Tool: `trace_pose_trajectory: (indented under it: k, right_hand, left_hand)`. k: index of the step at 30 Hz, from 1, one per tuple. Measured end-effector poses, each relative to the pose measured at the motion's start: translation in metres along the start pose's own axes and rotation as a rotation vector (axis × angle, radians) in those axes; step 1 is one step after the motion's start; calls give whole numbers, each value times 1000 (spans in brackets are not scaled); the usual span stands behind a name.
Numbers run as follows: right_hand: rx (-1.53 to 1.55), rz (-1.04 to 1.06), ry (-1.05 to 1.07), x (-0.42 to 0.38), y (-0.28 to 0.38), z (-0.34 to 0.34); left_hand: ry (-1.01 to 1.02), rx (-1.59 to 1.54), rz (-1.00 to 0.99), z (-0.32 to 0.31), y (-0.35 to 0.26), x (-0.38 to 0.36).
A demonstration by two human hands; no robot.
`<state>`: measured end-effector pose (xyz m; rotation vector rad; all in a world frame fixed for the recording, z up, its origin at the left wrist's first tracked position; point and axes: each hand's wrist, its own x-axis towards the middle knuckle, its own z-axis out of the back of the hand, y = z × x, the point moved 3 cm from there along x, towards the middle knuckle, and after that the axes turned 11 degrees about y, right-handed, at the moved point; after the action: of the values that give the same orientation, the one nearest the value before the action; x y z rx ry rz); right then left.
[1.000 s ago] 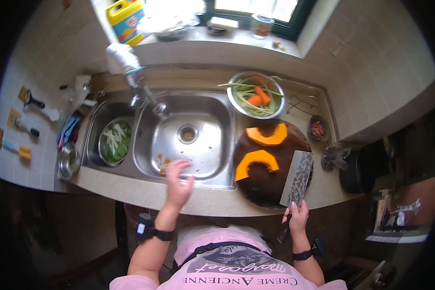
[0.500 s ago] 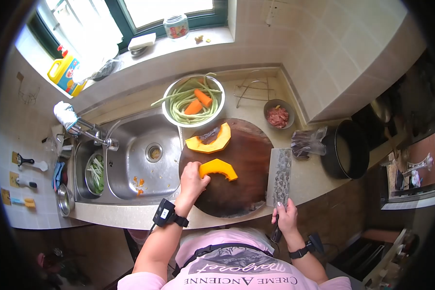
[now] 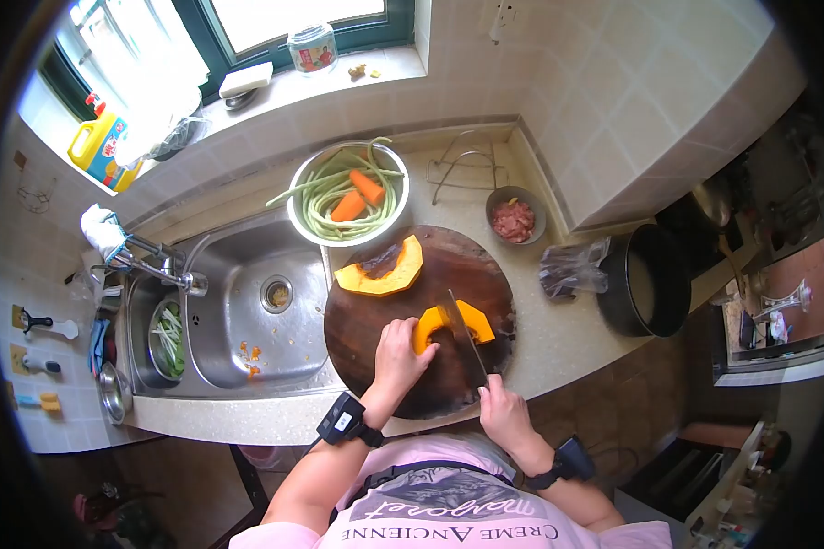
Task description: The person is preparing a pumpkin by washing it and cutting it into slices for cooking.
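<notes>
On the round dark cutting board (image 3: 362,361) lies a curved pumpkin piece (image 3: 431,328). My left hand (image 3: 399,359) holds its left end, fingers bent over it. My right hand (image 3: 506,414) is wrapped round the handle of a cleaver (image 3: 464,339), whose blade stands edge-down across the pumpkin piece, with a part of the pumpkin on each side of it. Whether the blade has passed right through cannot be seen. A second, larger pumpkin slice (image 3: 395,277) rests untouched further back on the board.
Behind the board stand a bowl (image 3: 401,206) of long beans and carrot pieces, a small bowl of meat (image 3: 513,220) and a wire rack (image 3: 467,169). A plastic bag (image 3: 572,270) and a black pot (image 3: 621,297) are at right. The sink (image 3: 233,316) lies left.
The cleaver has moved left from the board's right edge and turned upright onto the pumpkin piece. My left hand and that piece have shifted right. The camera view has moved slightly.
</notes>
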<state>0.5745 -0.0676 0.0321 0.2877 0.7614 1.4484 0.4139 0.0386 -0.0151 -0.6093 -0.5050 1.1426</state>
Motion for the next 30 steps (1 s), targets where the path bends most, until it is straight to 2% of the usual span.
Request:
trace_pose_trajectory:
  k: [3, 9, 12, 16, 23, 27, 30]
  right_hand:
    - [-82, -91, 38, 4, 7, -9]
    - [-194, -137, 49, 14, 17, -14]
    - [-153, -198, 81, 23, 19, -14]
    - [-215, -187, 122, 50, 16, -19]
    - [-92, -235, 18, 70, 6, -17]
    - [-19, -221, 1, 71, -1, -16]
    - [22, -212, 2, 71, -4, -14]
  left_hand:
    - [17, -17, 4, 1, 1, -1]
    - [40, -54, 33, -4, 6, 2]
    - [30, -69, 23, -8, 8, 3]
    - [17, -85, 26, -12, 9, 2]
    - [-6, -109, -17, -13, 11, -3]
    - [-7, -312, 73, 5, 14, -3]
    - [215, -1010, 561, 11, 22, -2]
